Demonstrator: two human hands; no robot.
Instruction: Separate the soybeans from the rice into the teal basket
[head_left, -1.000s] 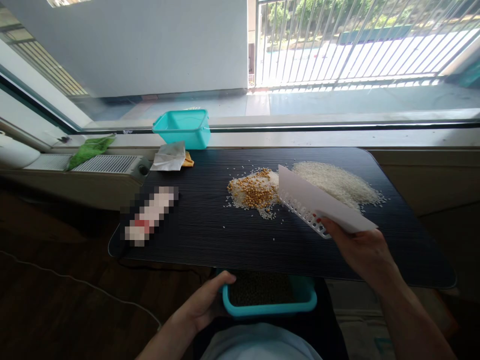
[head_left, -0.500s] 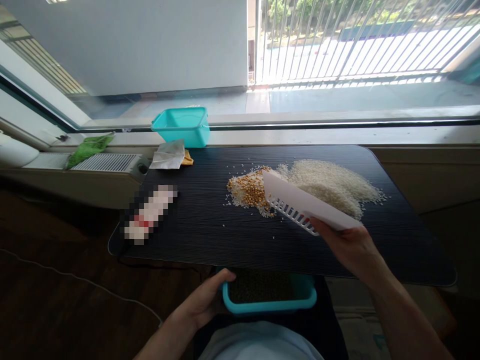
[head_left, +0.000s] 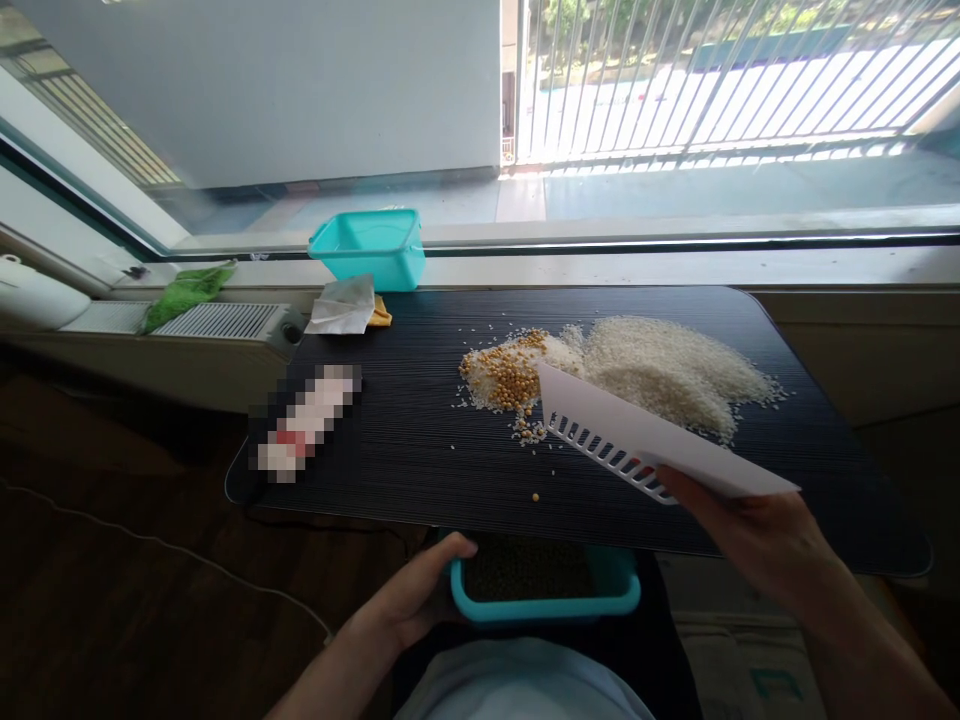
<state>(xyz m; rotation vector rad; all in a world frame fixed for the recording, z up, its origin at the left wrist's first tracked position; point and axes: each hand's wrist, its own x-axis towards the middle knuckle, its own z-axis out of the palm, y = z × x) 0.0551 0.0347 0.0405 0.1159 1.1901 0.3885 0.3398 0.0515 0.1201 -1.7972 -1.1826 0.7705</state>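
My left hand (head_left: 420, 597) grips the left rim of a turquoise plastic tub (head_left: 551, 610) at my lap, its thumb over the edge. Small dark grains (head_left: 521, 568) lie inside that tub. My right hand (head_left: 772, 535) is closed on a white slotted plastic piece (head_left: 637, 425), which it holds tilted over the table. The far end of this piece is beside a mix of yellow peas (head_left: 512, 382) and white rice. Behind it spreads a larger heap of white rice (head_left: 660, 365), partly hidden. One loose yellow pea (head_left: 535, 497) lies near the table's front edge.
Another turquoise tub (head_left: 371, 250) stands at the back by the window. On the dark table (head_left: 405, 430) are a crumpled pale packet (head_left: 343, 306) and a blurred-out object (head_left: 311, 420) at left. A radiator (head_left: 217, 320) carries a green cloth (head_left: 187, 295).
My right hand has drawn the white slotted piece toward me and to the right. A single pea now lies near the front edge. My left hand keeps its grip on the tub.
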